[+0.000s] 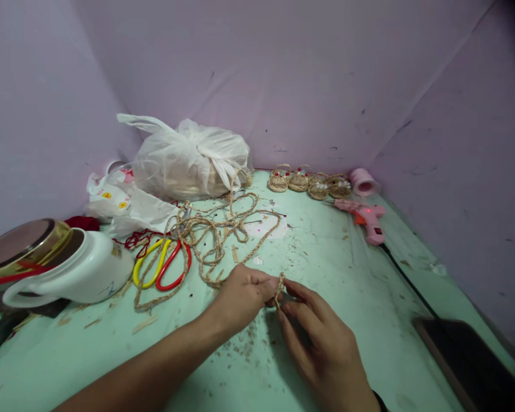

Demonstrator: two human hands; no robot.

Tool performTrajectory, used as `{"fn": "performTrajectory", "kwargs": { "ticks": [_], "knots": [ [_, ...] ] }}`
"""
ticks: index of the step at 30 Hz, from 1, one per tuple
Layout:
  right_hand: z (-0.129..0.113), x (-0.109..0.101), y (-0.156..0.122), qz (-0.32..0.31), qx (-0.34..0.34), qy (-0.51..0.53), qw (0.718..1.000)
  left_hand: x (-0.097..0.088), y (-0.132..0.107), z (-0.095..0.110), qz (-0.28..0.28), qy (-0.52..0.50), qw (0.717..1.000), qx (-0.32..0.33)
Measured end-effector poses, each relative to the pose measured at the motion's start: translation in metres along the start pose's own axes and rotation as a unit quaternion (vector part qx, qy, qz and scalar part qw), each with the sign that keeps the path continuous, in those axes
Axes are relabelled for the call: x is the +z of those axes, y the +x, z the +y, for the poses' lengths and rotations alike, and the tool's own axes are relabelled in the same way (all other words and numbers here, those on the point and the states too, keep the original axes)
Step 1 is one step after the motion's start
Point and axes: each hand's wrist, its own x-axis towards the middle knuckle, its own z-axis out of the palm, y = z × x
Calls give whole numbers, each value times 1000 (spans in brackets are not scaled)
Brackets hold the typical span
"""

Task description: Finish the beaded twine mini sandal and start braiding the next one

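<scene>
Left hand and right hand at lower centre, both pinching a bent rope end, likely mid-coiling; calling next for a tighter wrap.

Two bare hands met at the lower centre of the frame over a pale green table. The left hand and the right hand together pinched a small loop of braided straw rope between their fingertips. The rope trailed up into a loose tangle at the centre. Yellow and red scissors lay just left of the tangle, beside a white mug. A tied white plastic bag sat at upper centre, and a pink glue gun lay at centre right.
</scene>
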Motion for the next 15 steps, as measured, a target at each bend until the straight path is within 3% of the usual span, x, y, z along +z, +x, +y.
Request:
{"fn": "performTrajectory", "kwargs": {
  "ticks": [8, 15],
  "knots": [
    [-1, 7, -2, 18, 32, -37, 999, 3, 1, -2, -9, -14, 1000, 0],
    [-4, 5, -1, -18, 45, -59, 997, 5, -1, 2, -23, -68, 997, -43]
  ]
}}
